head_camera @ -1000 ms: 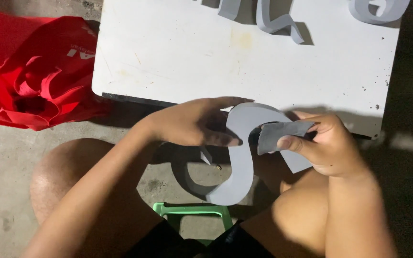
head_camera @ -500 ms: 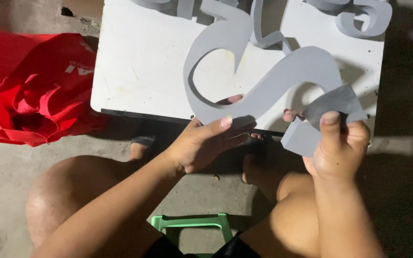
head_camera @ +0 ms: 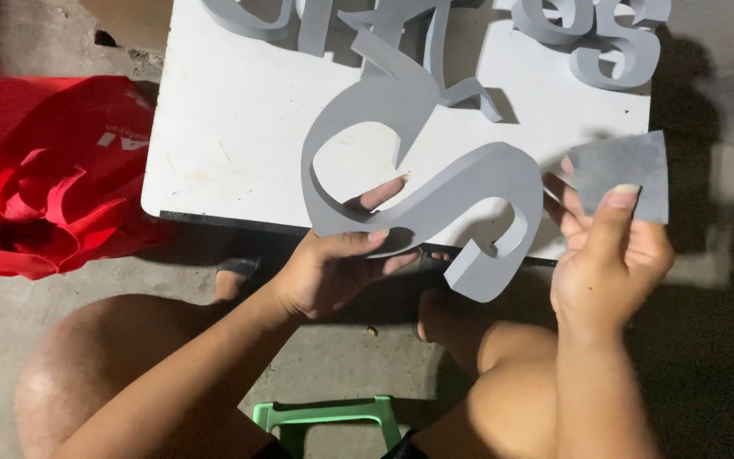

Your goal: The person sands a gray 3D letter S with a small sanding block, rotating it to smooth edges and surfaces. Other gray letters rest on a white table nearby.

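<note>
My left hand [head_camera: 333, 268] grips a large grey S-shaped letter [head_camera: 435, 200] by its middle curve, holding it up over the front edge of a white board [head_camera: 223, 136]. The letter is thick, with a flat face and raised side walls. My right hand [head_camera: 605, 255] holds a small square grey sheet [head_camera: 626, 174], like sandpaper, between thumb and fingers just right of the letter, not touching it.
Several more grey letters [head_camera: 592, 38] stand along the board's far edge. A red cloth bag [head_camera: 36, 195] lies on the concrete floor at the left. My knees frame a green plastic stool [head_camera: 329, 416] below.
The grey S letter has been lifted from my lap up over the board and turned flatter. My right hand with the grey sheet has drawn away to the right.
</note>
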